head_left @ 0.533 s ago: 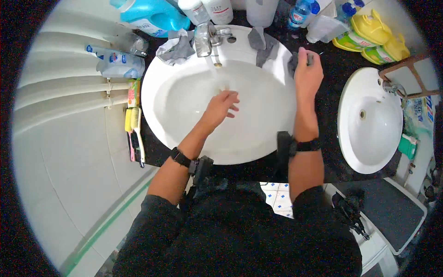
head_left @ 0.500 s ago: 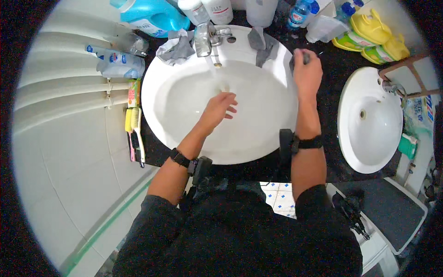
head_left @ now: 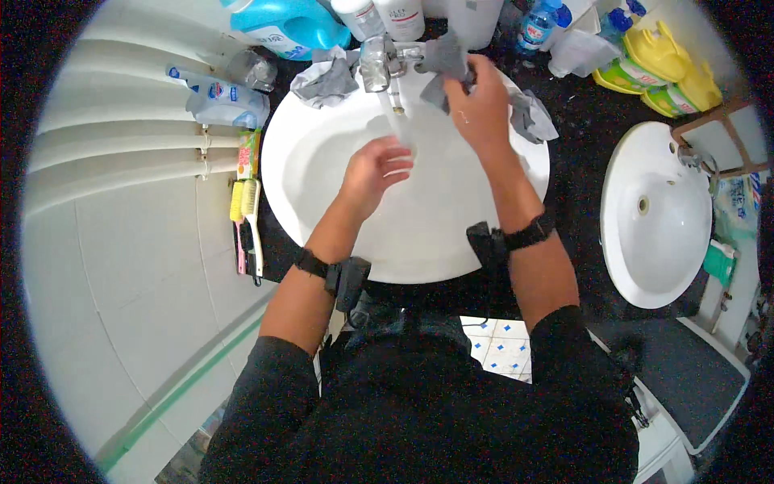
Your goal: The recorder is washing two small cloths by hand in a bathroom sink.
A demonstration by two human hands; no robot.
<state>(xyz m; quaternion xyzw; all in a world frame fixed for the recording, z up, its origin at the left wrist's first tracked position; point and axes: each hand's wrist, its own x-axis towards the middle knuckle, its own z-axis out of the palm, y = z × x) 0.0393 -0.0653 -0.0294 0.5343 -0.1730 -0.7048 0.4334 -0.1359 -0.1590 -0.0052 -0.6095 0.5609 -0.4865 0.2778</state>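
Yellow jugs (head_left: 650,58) near right-hand basin (head_left: 657,262)

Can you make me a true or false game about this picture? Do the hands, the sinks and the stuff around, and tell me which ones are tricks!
1. The right hand has a grey cloth in its fingers. True.
2. The left hand grips the white brush. False: the left hand holds nothing that I can see, and the white brush lies to the left of the big sink.
3. The small sink is left of the big sink. False: it is on the right.
4. The blue jug is at the back left. True.
5. The yellow jugs are at the back right. True.
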